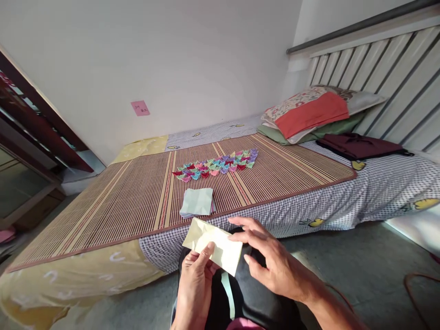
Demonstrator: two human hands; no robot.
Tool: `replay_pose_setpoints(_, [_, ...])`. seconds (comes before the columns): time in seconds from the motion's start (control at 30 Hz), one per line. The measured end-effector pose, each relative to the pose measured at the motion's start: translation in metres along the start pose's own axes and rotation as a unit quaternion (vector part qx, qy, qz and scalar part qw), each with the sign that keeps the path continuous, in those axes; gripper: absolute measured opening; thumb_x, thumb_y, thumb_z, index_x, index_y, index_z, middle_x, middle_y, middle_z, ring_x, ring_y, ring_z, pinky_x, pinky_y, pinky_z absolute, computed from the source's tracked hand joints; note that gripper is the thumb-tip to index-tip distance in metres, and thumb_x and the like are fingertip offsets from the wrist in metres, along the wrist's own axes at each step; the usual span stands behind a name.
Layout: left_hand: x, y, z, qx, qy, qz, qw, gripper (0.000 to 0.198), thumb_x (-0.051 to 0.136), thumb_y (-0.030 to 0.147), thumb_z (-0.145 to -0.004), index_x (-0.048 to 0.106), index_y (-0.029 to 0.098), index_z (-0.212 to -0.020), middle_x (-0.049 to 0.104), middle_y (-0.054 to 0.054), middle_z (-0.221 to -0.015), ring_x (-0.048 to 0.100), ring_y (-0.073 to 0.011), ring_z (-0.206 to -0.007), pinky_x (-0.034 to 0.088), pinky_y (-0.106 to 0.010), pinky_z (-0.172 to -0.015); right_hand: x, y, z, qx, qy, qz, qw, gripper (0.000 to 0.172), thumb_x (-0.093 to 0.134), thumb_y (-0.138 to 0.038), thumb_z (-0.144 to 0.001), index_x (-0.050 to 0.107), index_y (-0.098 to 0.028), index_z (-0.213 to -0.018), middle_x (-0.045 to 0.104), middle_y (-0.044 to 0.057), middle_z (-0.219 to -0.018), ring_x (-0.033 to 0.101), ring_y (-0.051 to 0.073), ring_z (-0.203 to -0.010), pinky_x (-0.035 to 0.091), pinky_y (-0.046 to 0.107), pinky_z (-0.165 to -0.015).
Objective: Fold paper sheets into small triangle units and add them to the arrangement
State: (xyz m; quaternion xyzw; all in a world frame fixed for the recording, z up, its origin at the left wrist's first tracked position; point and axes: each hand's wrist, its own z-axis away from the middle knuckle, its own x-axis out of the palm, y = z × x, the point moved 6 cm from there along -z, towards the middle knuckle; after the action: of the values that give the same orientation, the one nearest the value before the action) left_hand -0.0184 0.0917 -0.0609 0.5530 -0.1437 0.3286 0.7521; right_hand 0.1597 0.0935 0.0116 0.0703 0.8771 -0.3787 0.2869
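Note:
A pale yellow sheet of paper (225, 251), folded into a long rectangle, is held above my lap. My left hand (199, 275) pinches its lower edge, thumb on top and fingers beneath. Close to the right end of the paper is my right hand (266, 254), its fingers apart and curved; a fingertip meets or nearly meets the upper right corner. Just beyond the paper, a stack of square paper sheets (197, 201) with a pale green one on top lies on the mat's near edge. Behind it stand rows of small folded paper pieces (216, 166) in many colours.
A striped bamboo mat (137, 197) covers the bed over a checked sheet (385, 192). Pillows (309, 112) and a folded maroon cloth (360, 145) lie at the right by the slatted headboard (381, 68). A pink note (140, 108) is on the wall.

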Motion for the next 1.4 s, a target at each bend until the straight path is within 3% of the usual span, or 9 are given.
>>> replay_pose_setpoints(0.1, [-0.001,-0.003,-0.003,-0.021,0.004,0.002,1.0,0.034,0.104,0.024,-0.054,0.082,0.016,-0.078,0.083,-0.007,-0.083,0.075,-0.0188,-0.07,0.059,-0.024,-0.061,0.008,-0.006,0.001,-0.032,-0.009,0.054,0.998,0.063,0.056,0.009,-0.082,0.065,-0.025,-0.134,0.056,0.012,-0.156,0.054,0.028,-0.145,0.046,0.045,-0.124])
replay_pose_setpoints(0.2, [0.003,-0.004,-0.001,-0.023,-0.011,-0.004,1.0,0.032,0.103,0.023,-0.055,0.082,0.018,-0.078,0.083,-0.005,-0.083,0.073,-0.016,-0.065,0.056,-0.022,-0.056,0.015,-0.007,-0.001,-0.047,0.034,0.044,0.997,0.033,0.059,0.002,-0.095,0.069,-0.024,-0.113,0.064,0.011,-0.142,0.063,0.027,-0.132,0.053,0.04,-0.114])
replay_pose_setpoints(0.3, [0.006,0.0,0.005,-0.003,-0.027,-0.033,0.999,0.027,0.102,0.024,-0.058,0.083,0.017,-0.077,0.082,-0.006,-0.079,0.073,-0.0167,-0.065,0.057,-0.023,-0.059,0.019,0.001,-0.003,0.007,0.071,0.003,0.997,0.015,0.059,-0.012,-0.104,0.065,-0.023,-0.096,0.067,0.01,-0.129,0.071,0.022,-0.111,0.058,0.034,-0.098])
replay_pose_setpoints(0.43, [0.007,0.003,0.011,0.023,-0.042,-0.081,0.996,0.022,0.1,0.03,-0.066,0.085,0.018,-0.078,0.084,-0.01,-0.086,0.074,-0.0204,-0.073,0.06,-0.027,-0.068,0.021,0.009,-0.005,0.076,0.113,-0.04,0.99,0.023,0.056,-0.016,-0.105,0.052,-0.023,-0.083,0.062,0.004,-0.096,0.066,0.018,-0.087,0.054,0.029,-0.08])
replay_pose_setpoints(0.53, [0.005,0.002,0.013,0.03,-0.037,-0.083,0.995,0.021,0.101,0.03,-0.064,0.085,0.021,-0.075,0.084,-0.009,-0.089,0.074,-0.0218,-0.075,0.061,-0.029,-0.069,0.024,0.012,-0.005,0.105,0.116,-0.061,0.986,0.025,0.053,-0.019,-0.104,0.046,-0.024,-0.081,0.055,0.0,-0.083,0.058,0.016,-0.075,0.049,0.027,-0.071])
replay_pose_setpoints(0.67, [0.003,-0.002,0.013,0.025,-0.035,-0.065,0.997,0.02,0.1,0.029,-0.065,0.081,0.023,-0.069,0.084,-0.007,-0.09,0.075,-0.0228,-0.078,0.062,-0.031,-0.069,0.025,0.013,-0.004,0.128,0.122,-0.069,0.982,0.027,0.051,-0.021,-0.103,0.042,-0.025,-0.078,0.052,-0.001,-0.078,0.054,0.016,-0.071,0.045,0.027,-0.067])
replay_pose_setpoints(0.9, [0.007,-0.001,0.014,0.043,-0.049,-0.103,0.993,0.021,0.098,0.036,-0.069,0.085,0.022,-0.078,0.082,-0.007,-0.081,0.076,-0.0263,-0.075,0.06,-0.031,-0.064,0.027,0.014,-0.002,0.136,0.141,-0.053,0.979,0.031,0.054,-0.019,-0.101,0.038,-0.025,-0.075,0.047,-0.003,-0.073,0.05,0.015,-0.066,0.041,0.026,-0.064])
replay_pose_setpoints(1.17, [0.006,0.0,0.013,0.056,-0.054,-0.146,0.986,0.027,0.096,0.042,-0.073,0.088,0.021,-0.088,0.084,-0.011,-0.091,0.077,-0.0285,-0.082,0.059,-0.032,-0.068,0.036,0.015,0.001,0.119,0.134,-0.047,0.983,0.03,0.054,-0.016,-0.102,0.038,-0.025,-0.078,0.047,-0.004,-0.076,0.049,0.014,-0.067,0.04,0.025,-0.066])
replay_pose_setpoints(1.4, [0.004,0.001,0.01,0.071,-0.042,-0.174,0.981,0.03,0.096,0.048,-0.07,0.084,0.02,-0.07,0.08,-0.008,-0.075,0.075,-0.027,-0.082,0.056,-0.029,-0.069,0.036,0.019,0.001,0.13,0.124,-0.049,0.982,0.031,0.056,-0.019,-0.102,0.041,-0.024,-0.075,0.049,-0.004,-0.075,0.051,0.013,-0.068,0.04,0.025,-0.066])
